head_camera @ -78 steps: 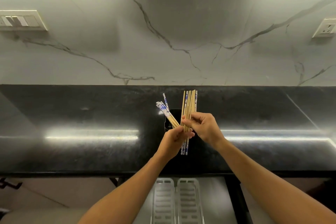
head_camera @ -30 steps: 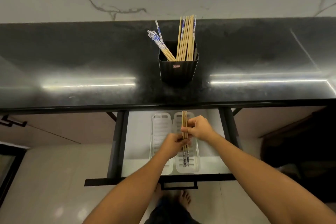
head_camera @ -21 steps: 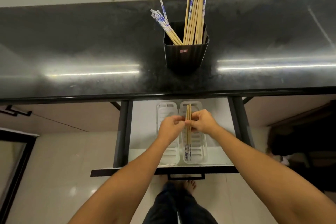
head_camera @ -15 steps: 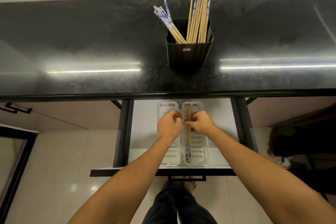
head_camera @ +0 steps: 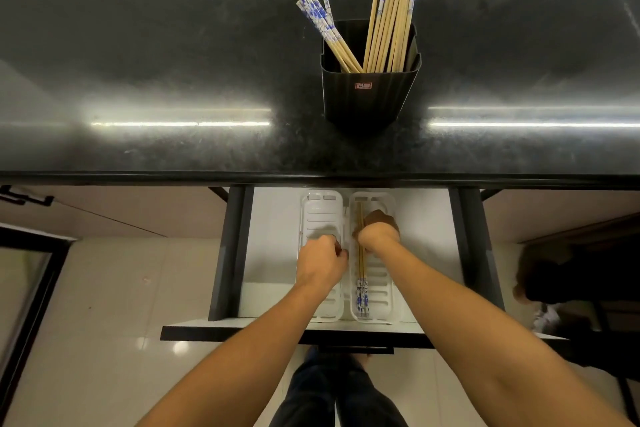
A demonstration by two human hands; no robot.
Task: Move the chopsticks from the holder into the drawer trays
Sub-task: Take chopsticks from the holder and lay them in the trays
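Red label (head_camera: 363, 86) on holder (head_camera: 367, 97) unreadable. Chopsticks (head_camera: 361, 267) lengthwise in right tray (head_camera: 388, 288), patterned ends nearest; right hand (head_camera: 377, 234) gripping them, left hand (head_camera: 322, 260) curled, contents unclear.

The worktop (head_camera: 173, 80) spans the upper half of the frame, with the wall behind it along the top edge. The holder (head_camera: 369, 94) stands on the worktop right of centre, and two groups of chopsticks (head_camera: 391, 10) stand in it, one leaning left, one near upright at its right side. Below the worktop's front edge, the open drawer (head_camera: 273, 253) sits at centre frame. Two trays lie in it side by side: the left tray (head_camera: 320, 208) and the right tray (head_camera: 384, 288). A pair of chopsticks (head_camera: 361, 274) lies lengthwise in the right tray. The left hand (head_camera: 322, 262) is over the left tray, the right hand (head_camera: 377, 232) over the right tray. The floor (head_camera: 104, 322) fills the lower left.
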